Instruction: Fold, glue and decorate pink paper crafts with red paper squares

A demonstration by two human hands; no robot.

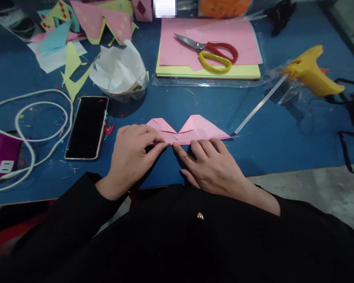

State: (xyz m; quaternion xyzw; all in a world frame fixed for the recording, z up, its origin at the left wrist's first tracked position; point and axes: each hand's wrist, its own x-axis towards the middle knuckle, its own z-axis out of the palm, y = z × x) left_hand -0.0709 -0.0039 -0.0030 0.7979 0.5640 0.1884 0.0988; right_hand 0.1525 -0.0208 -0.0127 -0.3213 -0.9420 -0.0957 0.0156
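Observation:
A folded pink paper (199,131) lies on the blue table near its front edge, with two raised peaks and a notch between them. My left hand (135,157) pinches the paper's lower edge just left of the middle, thumb and index finger together. My right hand (214,165) rests with spread fingers, its fingertips pressing on the lower edge to the right of the middle. The thumb of that hand sits on the table below the paper. The paper's left end is hidden under my left hand.
A phone (87,127), white cable (32,157) and purple device (2,155) are at left. Behind are a scrap-filled plastic cup (119,72), scissors (215,55) on stacked paper (177,43) and paper cut-outs (103,17). A yellow glue gun (312,72) points its clear stick towards the paper.

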